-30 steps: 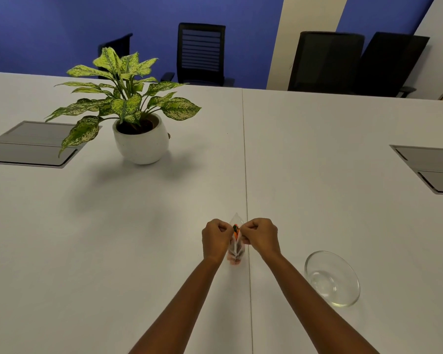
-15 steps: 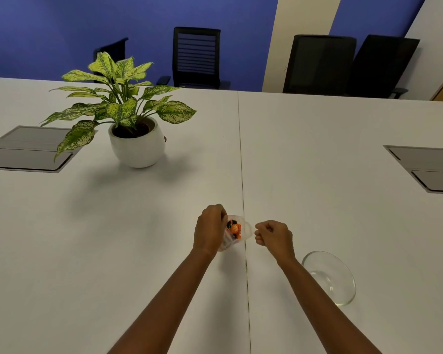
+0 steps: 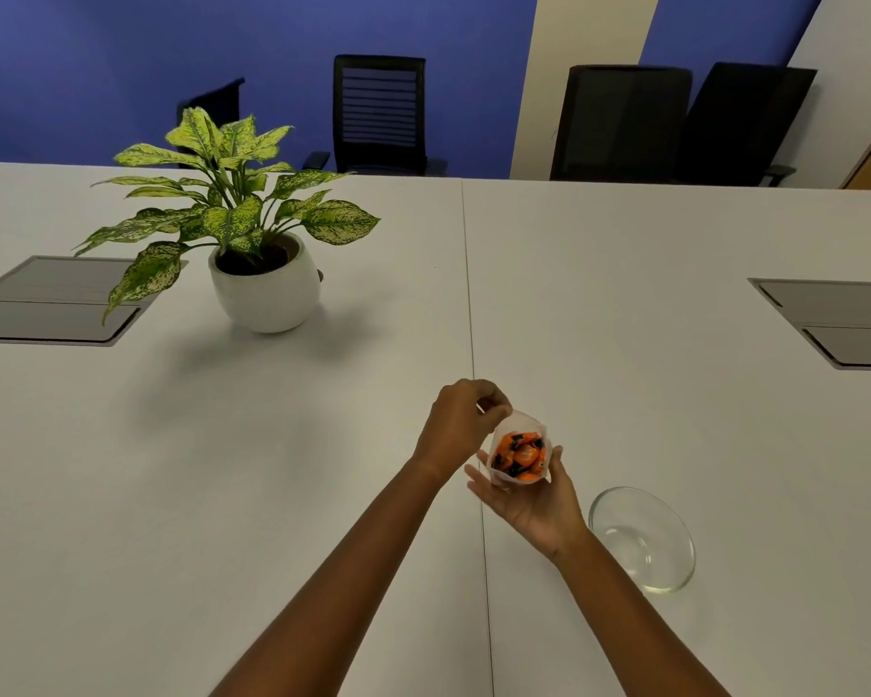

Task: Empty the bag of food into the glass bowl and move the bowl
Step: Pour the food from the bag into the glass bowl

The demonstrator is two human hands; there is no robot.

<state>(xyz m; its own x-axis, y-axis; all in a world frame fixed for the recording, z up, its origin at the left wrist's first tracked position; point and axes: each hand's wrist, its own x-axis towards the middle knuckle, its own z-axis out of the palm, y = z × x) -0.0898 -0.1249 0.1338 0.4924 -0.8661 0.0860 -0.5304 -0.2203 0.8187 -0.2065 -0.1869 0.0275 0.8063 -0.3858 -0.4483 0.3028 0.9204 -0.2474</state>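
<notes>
Inside clear bag, orange-and-black wrapped pieces.

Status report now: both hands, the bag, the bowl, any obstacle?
Left hand pinches bag top; right hand cups it underneath. Bag open, food inside. Glass bowl empty, right of hands. Nothing between them.

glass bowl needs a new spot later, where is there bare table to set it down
Bare white table runs from the centre seam to the grey floor-box hatch on the right; also the near-left area below the potted plant. It is crowded only around the hands and the clear glass bowl.
</notes>
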